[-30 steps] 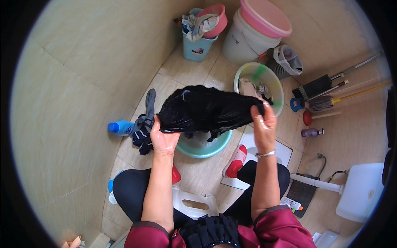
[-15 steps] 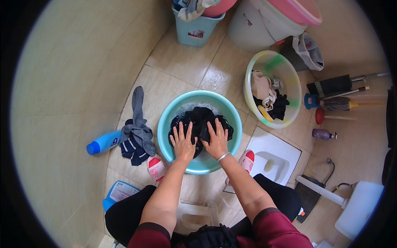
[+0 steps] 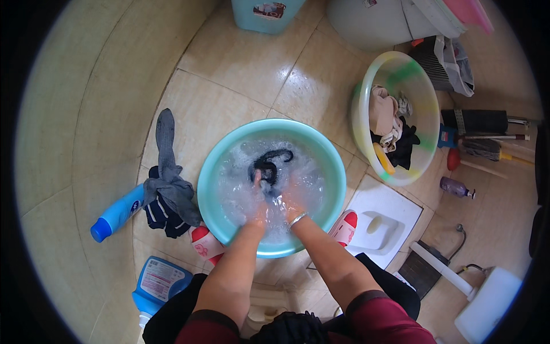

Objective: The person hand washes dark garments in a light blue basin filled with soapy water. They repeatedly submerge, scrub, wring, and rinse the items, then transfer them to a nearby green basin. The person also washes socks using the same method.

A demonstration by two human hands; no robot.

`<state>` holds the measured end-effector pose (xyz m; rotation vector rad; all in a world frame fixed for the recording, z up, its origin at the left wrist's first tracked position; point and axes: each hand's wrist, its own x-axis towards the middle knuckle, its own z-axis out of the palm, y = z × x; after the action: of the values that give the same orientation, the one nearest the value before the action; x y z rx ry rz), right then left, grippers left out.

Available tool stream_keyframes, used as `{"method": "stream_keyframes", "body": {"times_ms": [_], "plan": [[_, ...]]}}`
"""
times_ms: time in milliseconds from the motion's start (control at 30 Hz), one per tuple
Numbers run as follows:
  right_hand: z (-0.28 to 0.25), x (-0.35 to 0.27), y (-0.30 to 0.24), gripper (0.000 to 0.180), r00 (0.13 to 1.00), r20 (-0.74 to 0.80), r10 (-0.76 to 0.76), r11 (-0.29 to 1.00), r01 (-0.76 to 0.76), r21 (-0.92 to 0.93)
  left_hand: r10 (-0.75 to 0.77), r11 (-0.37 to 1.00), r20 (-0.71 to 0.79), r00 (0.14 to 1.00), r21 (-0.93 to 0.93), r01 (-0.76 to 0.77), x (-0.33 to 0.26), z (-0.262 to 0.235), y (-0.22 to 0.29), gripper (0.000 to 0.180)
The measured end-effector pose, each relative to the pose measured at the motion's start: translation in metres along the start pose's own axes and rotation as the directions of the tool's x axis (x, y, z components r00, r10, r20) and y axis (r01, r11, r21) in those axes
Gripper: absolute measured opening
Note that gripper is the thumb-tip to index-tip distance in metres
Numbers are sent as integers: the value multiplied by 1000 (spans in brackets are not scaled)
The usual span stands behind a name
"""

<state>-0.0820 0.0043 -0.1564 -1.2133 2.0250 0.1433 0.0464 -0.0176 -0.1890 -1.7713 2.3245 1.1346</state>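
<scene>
At far left a blue detergent bottle [image 3: 117,212] lies on its side on the tiled floor [image 3: 240,63], just beside a heap of grey and dark garments [image 3: 167,192]. Below it, a second blue bottle with a label [image 3: 157,284] is partly cut off by the person's dark trouser leg. The turquoise wash basin [image 3: 213,178] sits at centre, filled with foamy water. The left hand [image 3: 259,207] and the right hand [image 3: 291,200] are both submerged in the suds; foam blurs the fingers, so whether either hand is closed on cloth cannot be determined. The black garment [image 3: 269,163] is in the basin, mostly underwater, with only a curved dark strip showing just beyond the hands. A bracelet [image 3: 298,218] circles the right wrist at the waterline. Red-and-white slippers [image 3: 345,227] protrude from beneath the basin rim. To the right, a pale green basin [image 3: 421,123] holds beige and black laundry, and a white squat-toilet pan [image 3: 381,221] lies below it.
</scene>
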Motion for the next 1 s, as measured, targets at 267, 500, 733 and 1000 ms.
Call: {"method": "stream_keyframes", "body": {"times_ms": [267,500,733,1000], "plan": [[-27,-18,0,47,948,-183,-262,959,234,-159,-228,971,488,843,176,161,13,-36,8,49],[-104,-53,17,35,971,-232,-63,615,221,757,-163,799,141,976,-562,215,-8,-138,60,47],[-152,-132,-23,39,941,-338,8,469,295,833,-413,556,-48,909,-804,211,-63,-160,95,43],[-103,-206,-79,45,968,-188,-164,63,201,978,-334,540,-15,942,-822,178,-124,-162,117,50]]}}
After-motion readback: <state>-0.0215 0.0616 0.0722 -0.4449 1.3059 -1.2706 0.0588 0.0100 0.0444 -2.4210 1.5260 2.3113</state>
